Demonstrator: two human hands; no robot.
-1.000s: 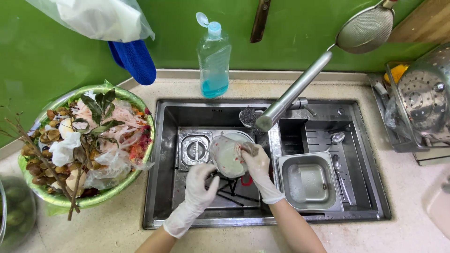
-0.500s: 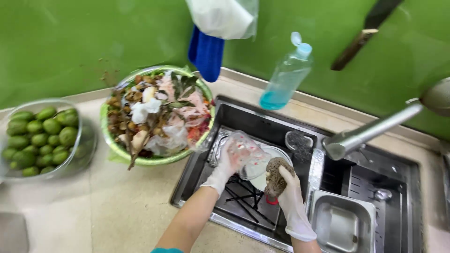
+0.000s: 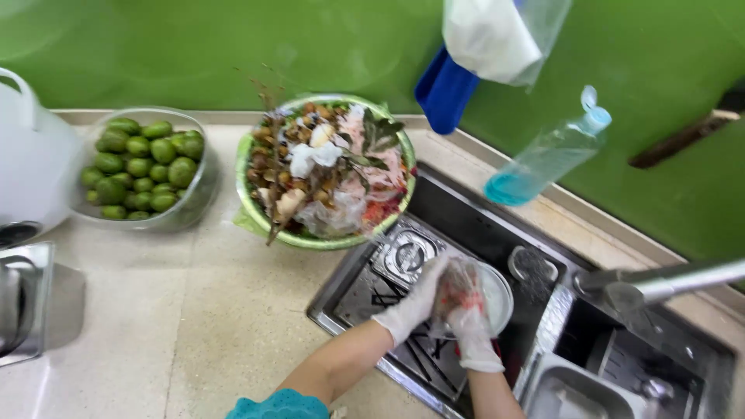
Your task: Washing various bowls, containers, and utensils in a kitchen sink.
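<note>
Two gloved hands, left hand (image 3: 415, 299) and right hand (image 3: 466, 310), grip a small bowl (image 3: 493, 299) over the sink (image 3: 349, 299). Scraps fill the green basin (image 3: 326, 171); limes fill the clear bowl (image 3: 143, 167), which sits fuller in view than before.

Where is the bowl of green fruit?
In the head view, the fruit bowl sits on the counter at the left, between a white jug and the scraps bowl.

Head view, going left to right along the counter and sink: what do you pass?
White jug → clear bowl of green fruit → green bowl of scraps → gloved hands over the sink → blue liquid bottle → faucet.
</note>
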